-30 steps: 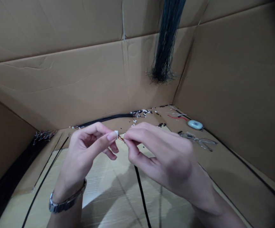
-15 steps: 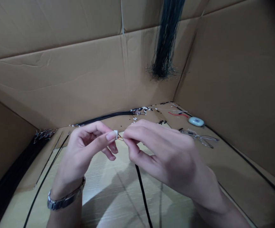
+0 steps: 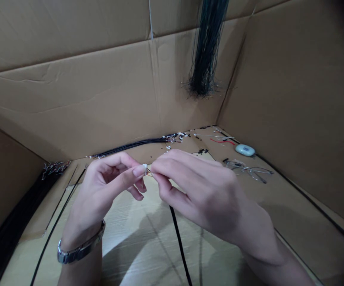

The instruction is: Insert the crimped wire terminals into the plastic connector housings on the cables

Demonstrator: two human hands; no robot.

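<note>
Between the thumb and forefinger of my left hand (image 3: 109, 182) is a small white connector (image 3: 145, 169). My right hand (image 3: 198, 190) pinches the thin coloured wires (image 3: 149, 173) that meet the connector's right side. From beneath my right hand a black cable (image 3: 179, 238) runs down toward me; the join between it and the wires is hidden by my fingers. Both hands are raised above the pale work surface (image 3: 136, 234), their fingertips almost touching. A metal watch band (image 3: 81, 248) circles my left wrist.
Black cables with bared ends (image 3: 130, 146) lie along the back cardboard wall (image 3: 100, 103). A thick black cable bundle (image 3: 20, 214) is at left. Dark thin strands (image 3: 207, 51) hang at the back. Eyeglasses (image 3: 249, 170), a pale blue oval case (image 3: 245, 150) and a red wire (image 3: 221, 141) lie at right.
My right fingers have shifted slightly left, closer to the white connector, along the wires. My left hand keeps its pinch in nearly the same place. The view has tilted a little.
</note>
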